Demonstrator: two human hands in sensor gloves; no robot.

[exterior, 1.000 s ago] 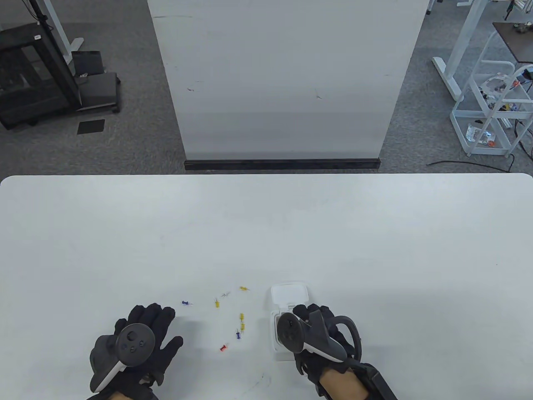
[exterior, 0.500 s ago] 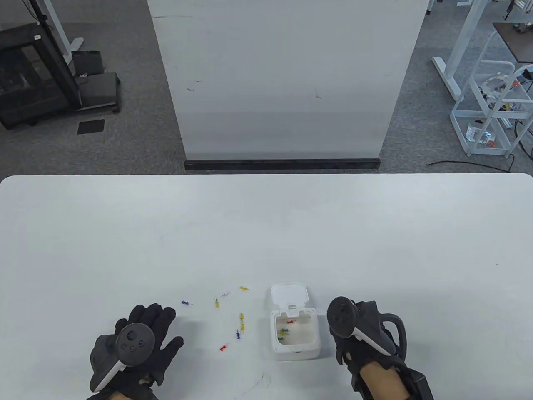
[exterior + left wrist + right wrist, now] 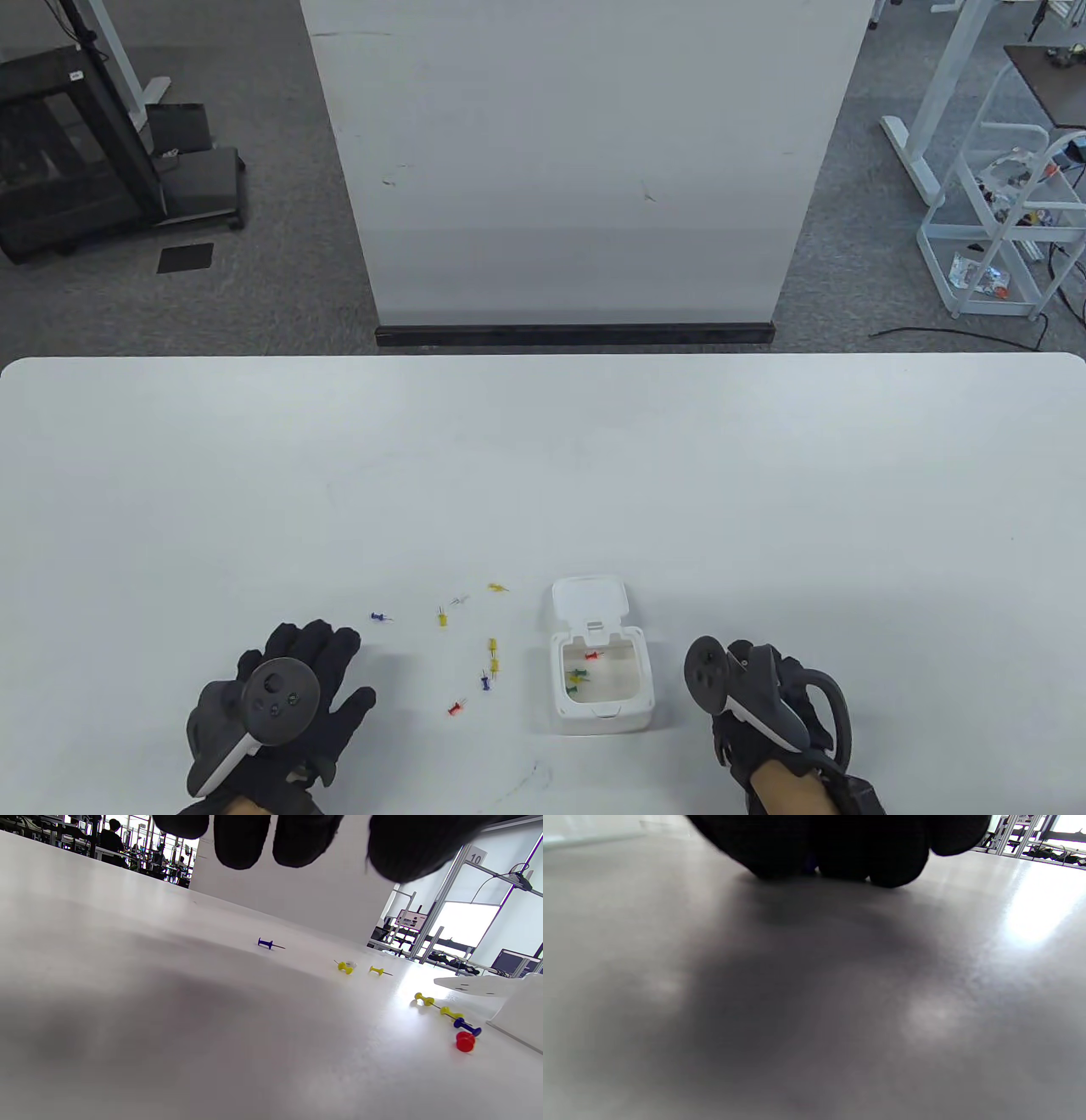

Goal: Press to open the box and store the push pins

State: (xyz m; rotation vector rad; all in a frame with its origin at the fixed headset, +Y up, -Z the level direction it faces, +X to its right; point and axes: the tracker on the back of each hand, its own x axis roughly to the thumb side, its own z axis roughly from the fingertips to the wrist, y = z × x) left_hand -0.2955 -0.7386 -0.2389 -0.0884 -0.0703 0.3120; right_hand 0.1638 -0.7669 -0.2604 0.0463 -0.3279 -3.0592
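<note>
A small white box (image 3: 642, 679) stands near the table's front edge with its lid (image 3: 590, 604) flipped open at the back. A red pin (image 3: 592, 655) and green and yellow pins (image 3: 577, 677) lie inside. Several loose push pins lie to its left, among them a red one (image 3: 457, 706), a blue one (image 3: 381, 617) and a yellow one (image 3: 497, 587). My left hand (image 3: 327, 679) rests flat and empty, fingers spread, left of the pins; the left wrist view shows its fingertips (image 3: 242, 840). My right hand (image 3: 734, 743) is empty, right of the box, its fingertips (image 3: 840, 853) on the table.
The white table (image 3: 543, 475) stretches far behind the box and pins. A white panel (image 3: 577, 170) stands beyond its far edge. In the left wrist view the pins lie in a row toward the box wall (image 3: 519, 1014).
My right hand has left the top of the box and moved right and toward the front edge, uncovering the open box and the pins inside. My left hand has stayed in place.
</note>
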